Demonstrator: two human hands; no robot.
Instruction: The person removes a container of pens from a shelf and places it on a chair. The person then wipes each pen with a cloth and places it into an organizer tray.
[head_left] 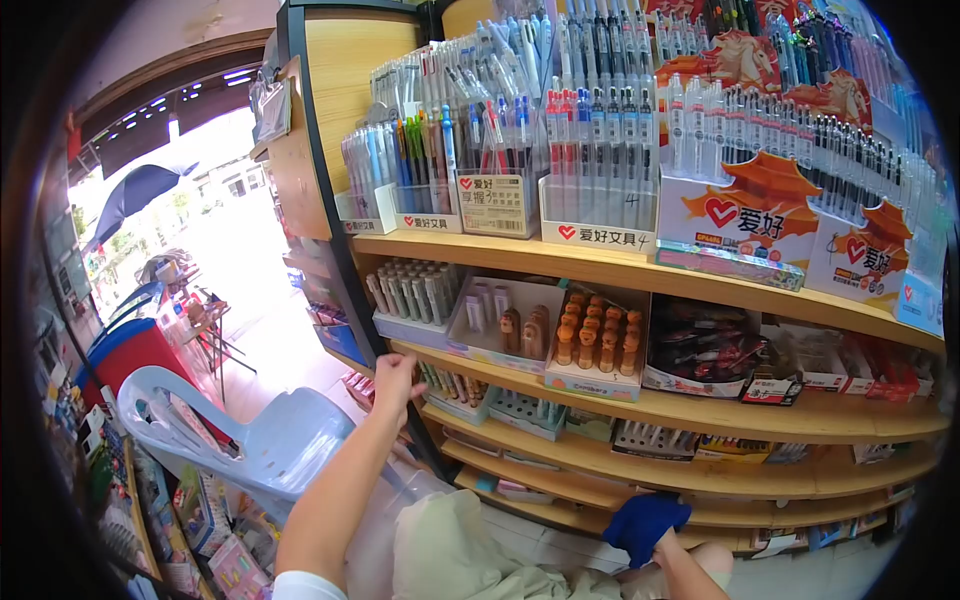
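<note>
My left hand point(396, 382) is raised in front of the shelf unit's left end, its fingers curled together. Whatever may be between those fingers I cannot make out. Close beside it is a box of pens point(455, 392) on a lower shelf, and above that a box of grey-green capped pens point(412, 292). Low at the right, over my lap, a dark blue cloth point(640, 525) is gripped in my right hand point(664, 547); the cloth covers most of its fingers.
Wooden shelves point(500, 252) curve across the front, carrying several pen displays point(600, 190) and a box of brown figure-topped pens point(598, 345). A light blue plastic chair point(290, 440) stands left, before a bright doorway. Packaged goods point(235, 570) line the lower left.
</note>
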